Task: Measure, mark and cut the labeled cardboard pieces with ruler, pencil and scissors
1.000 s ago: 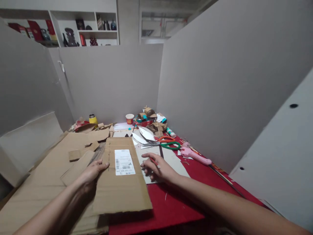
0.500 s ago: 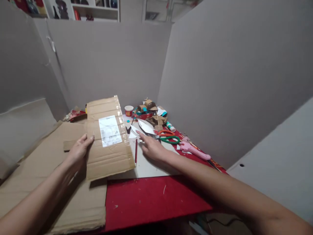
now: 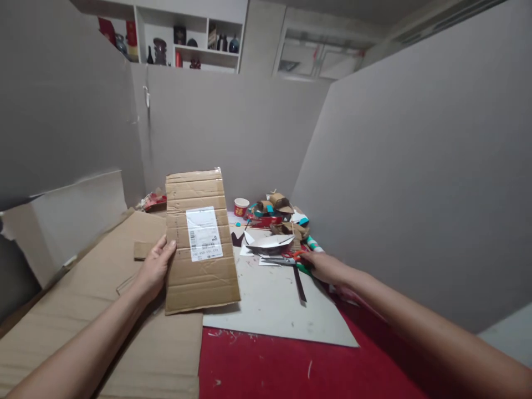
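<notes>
My left hand (image 3: 155, 269) grips the left edge of a flat cardboard piece (image 3: 199, 288), thumb in front. The piece stands tilted up, with a white printed shipping label (image 3: 204, 234) facing me. At the right, my right hand (image 3: 326, 267) is closed around the handles of scissors (image 3: 280, 260); orange and green handle parts show by the fingers. Their blades point left over the pale board (image 3: 266, 310). Just behind the blades lies a curved white paper piece (image 3: 270, 243). A dark narrow strip (image 3: 300, 285) lies below the scissors.
Large cardboard sheets (image 3: 103, 277) cover the left of the red tabletop (image 3: 257, 366). A red and white paper cup (image 3: 241, 207) and cardboard crafts (image 3: 280, 202) stand at the back. Grey partitions (image 3: 233, 127) enclose the table at the back and sides.
My right hand has moved right from the white paper to the scissors and closed on their handles. The left hand still holds the cardboard, now more upright. The view has shifted.
</notes>
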### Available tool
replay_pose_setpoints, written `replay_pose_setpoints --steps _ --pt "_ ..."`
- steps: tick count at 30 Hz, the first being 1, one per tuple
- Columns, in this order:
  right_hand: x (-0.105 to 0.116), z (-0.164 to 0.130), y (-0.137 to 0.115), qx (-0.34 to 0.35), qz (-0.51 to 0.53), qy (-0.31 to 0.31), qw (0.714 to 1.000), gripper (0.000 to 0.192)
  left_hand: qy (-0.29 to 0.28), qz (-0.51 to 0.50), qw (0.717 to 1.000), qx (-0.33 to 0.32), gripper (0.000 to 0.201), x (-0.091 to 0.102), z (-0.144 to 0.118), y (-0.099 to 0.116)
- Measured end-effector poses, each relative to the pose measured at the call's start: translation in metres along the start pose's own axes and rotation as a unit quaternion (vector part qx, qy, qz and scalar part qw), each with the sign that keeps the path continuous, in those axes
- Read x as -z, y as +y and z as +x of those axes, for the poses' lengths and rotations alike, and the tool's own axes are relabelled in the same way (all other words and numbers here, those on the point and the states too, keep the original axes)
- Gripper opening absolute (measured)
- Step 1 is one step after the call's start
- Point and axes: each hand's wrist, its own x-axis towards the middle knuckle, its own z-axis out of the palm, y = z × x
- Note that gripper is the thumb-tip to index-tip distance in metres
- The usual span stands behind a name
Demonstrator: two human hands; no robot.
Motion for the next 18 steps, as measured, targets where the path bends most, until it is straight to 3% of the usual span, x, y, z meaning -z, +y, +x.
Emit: replay_pose_setpoints --steps 3,8,13,18 --pt "0.006 0.01 -0.004 0.005 -0.018 -0.054 0.998 0.024 -0.01 -0.014 1.0 -0.006 0.046 0.001 -0.004 0.004" --pt "0.023 0.014 -0.013 0.004 -0.05 -0.058 0.997 0.026 -0.024 -0.038 0.999 -0.014 0.05 0.0 -0.009 0.011" --pt "0.046 -0.005 -0.013 -0.012 -0.04 0.008 0.999 0.017 -0.031 -0.047 0.998 -0.018 0.052 0.0 -0.011 0.014" --pt "0.07 -0.03 -0.006 -0.071 0.054 0.108 0.99 0.021 -0.037 -0.051 0.998 -0.018 0.05 0.001 -0.011 0.016"
